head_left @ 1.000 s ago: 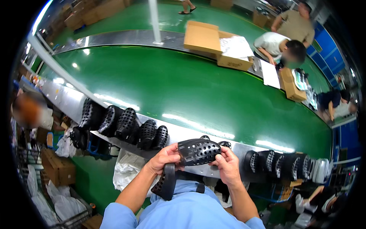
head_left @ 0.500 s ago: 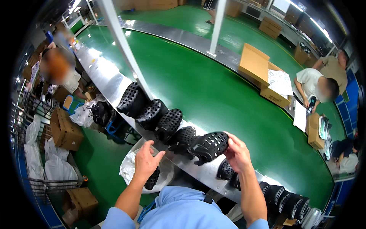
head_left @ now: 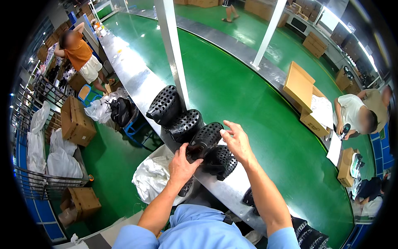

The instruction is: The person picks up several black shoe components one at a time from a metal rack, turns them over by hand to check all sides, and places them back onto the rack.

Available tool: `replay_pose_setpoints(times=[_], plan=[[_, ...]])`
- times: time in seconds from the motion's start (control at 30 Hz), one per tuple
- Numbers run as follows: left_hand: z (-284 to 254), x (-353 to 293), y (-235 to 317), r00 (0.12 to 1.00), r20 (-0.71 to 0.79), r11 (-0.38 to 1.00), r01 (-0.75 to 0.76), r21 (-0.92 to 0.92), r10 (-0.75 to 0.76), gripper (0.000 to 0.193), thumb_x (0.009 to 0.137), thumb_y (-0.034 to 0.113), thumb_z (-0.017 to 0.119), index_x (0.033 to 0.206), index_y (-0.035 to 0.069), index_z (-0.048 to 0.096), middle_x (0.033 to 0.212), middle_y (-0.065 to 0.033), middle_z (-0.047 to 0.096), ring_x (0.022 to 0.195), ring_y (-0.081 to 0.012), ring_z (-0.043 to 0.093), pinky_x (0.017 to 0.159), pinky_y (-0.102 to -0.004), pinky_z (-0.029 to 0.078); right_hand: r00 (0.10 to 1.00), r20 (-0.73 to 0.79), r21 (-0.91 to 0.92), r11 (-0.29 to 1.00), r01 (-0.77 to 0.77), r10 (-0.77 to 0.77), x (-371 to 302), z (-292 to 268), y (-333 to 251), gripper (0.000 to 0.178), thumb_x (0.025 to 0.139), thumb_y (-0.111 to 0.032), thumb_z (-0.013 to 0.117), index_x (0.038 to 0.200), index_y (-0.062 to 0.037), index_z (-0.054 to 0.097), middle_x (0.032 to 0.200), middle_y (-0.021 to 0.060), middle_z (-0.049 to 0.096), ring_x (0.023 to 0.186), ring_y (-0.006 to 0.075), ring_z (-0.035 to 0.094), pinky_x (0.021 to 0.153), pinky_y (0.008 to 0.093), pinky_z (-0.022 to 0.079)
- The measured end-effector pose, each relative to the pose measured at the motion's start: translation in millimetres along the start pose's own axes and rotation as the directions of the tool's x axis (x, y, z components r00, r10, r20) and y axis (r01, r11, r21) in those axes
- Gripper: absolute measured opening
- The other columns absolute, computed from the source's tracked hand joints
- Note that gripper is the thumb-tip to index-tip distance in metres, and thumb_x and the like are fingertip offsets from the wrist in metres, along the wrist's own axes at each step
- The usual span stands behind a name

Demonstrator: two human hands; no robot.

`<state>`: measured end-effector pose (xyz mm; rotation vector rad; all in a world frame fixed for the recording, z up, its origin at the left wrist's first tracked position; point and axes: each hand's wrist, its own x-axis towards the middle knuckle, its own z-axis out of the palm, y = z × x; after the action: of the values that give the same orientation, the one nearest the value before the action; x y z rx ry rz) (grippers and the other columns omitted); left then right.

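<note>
My left hand (head_left: 182, 166) is closed on the near end of a black clog (head_left: 208, 135) with many round holes, its thumb along the opening. At that clog's far end is my right hand (head_left: 237, 143), fingers spread and thumb tip at the rounded toe. The clog lies tilted in a row on the metal ledge. Beyond it in the row are a second black clog (head_left: 185, 124) and a third one (head_left: 164, 106). Just below my right hand sits another black piece of the row (head_left: 220, 161), partly overlapped. Under my left wrist, a dark perforated piece (head_left: 186, 186) shows in part.
A white plastic bag (head_left: 151, 180) sits below the ledge. A white post (head_left: 176, 58) rises behind the row. Several more black clogs (head_left: 306, 234) line the ledge at lower right. Across the green belt (head_left: 286, 149) stands an open carton (head_left: 315, 120); people work around.
My right hand no longer holds a clog up over the ledge. Both hands have come to a clog in the row, the left closing on it. The view has shifted left.
</note>
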<state>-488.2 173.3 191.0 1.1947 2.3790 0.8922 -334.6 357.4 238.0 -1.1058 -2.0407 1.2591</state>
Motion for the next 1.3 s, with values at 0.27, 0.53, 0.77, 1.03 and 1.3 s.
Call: replay_pose_setpoints(times=[0.27, 0.53, 0.77, 1.03, 1.3], plan=[[-22.4, -1.9, 7.2, 1.000, 0.023, 0.999, 0.021, -0.038, -0.020, 0.083, 0.073, 0.032, 0.092, 0.143, 0.009, 0.055, 0.080, -0.0111, 0.067, 0.071, -0.0277, 0.066, 0.068, -0.0397, 0.054, 0.977, -0.182, 0.151, 0.985, -0.087, 0.114, -37.1, -18.0, -13.4, 0.033, 0.097, -0.011, 0.066, 0.128, 0.0007, 0.066, 0.124, 0.0183, 0.067, 0.102, 0.0261, 0.069, 0.081, 0.0366, 0.058], [-64.7, -41.3, 83.9, 0.985, 0.092, 0.588, 0.160, -0.793, -0.143, 0.034, 0.108, 0.030, 0.061, 0.090, 0.002, 0.070, 0.080, 0.0016, 0.064, 0.073, -0.0057, 0.050, 0.070, -0.0233, 0.043, 0.903, 0.419, 0.404, 0.910, -0.094, -0.093, -177.3, -76.8, -46.3, 0.098, 0.079, -0.041, 0.090, 0.156, -0.0039, 0.043, 0.150, 0.0174, 0.054, 0.134, 0.0296, 0.056, 0.106, 0.0427, 0.049], [40.9, -72.4, 155.1, 0.871, 0.486, 0.478, 0.459, -0.749, -0.074, 0.040, 0.111, 0.037, 0.053, 0.095, 0.004, 0.068, 0.078, -0.0001, 0.062, 0.069, -0.0080, 0.055, 0.065, -0.0250, 0.045, 0.936, -0.012, 0.402, 0.858, -0.319, 0.353, -284.0, -74.5, -26.9, 0.099, 0.079, -0.024, 0.091, 0.157, 0.0002, 0.036, 0.152, 0.0200, 0.050, 0.141, 0.0294, 0.049, 0.118, 0.0426, 0.040], [92.8, -85.2, 148.8, 0.209, 0.913, 0.373, 0.863, -0.341, 0.350, 0.043, 0.107, 0.024, 0.057, 0.140, -0.003, 0.057, 0.121, -0.0120, 0.069, 0.113, -0.0202, 0.066, 0.099, -0.0388, 0.054, 0.780, -0.079, 0.974, 0.215, -0.073, 0.621, -345.2, -72.4, 22.8, 0.072, 0.090, -0.012, 0.073, 0.152, 0.0012, 0.039, 0.141, 0.0137, 0.055, 0.125, 0.0196, 0.058, 0.104, 0.0337, 0.048], [132.7, -103.5, 161.3, 0.167, 0.923, 0.484, 0.811, -0.329, 0.346, 0.041, 0.108, 0.022, 0.058, 0.141, -0.003, 0.057, 0.124, -0.0096, 0.069, 0.113, -0.0182, 0.066, 0.099, -0.0366, 0.054, 0.660, -0.183, 0.897, 0.399, -0.192, 0.729, -365.7, -81.5, 41.7, 0.056, 0.102, -0.021, 0.065, 0.150, 0.0009, 0.045, 0.143, 0.0157, 0.056, 0.125, 0.0199, 0.059, 0.104, 0.0367, 0.049]])
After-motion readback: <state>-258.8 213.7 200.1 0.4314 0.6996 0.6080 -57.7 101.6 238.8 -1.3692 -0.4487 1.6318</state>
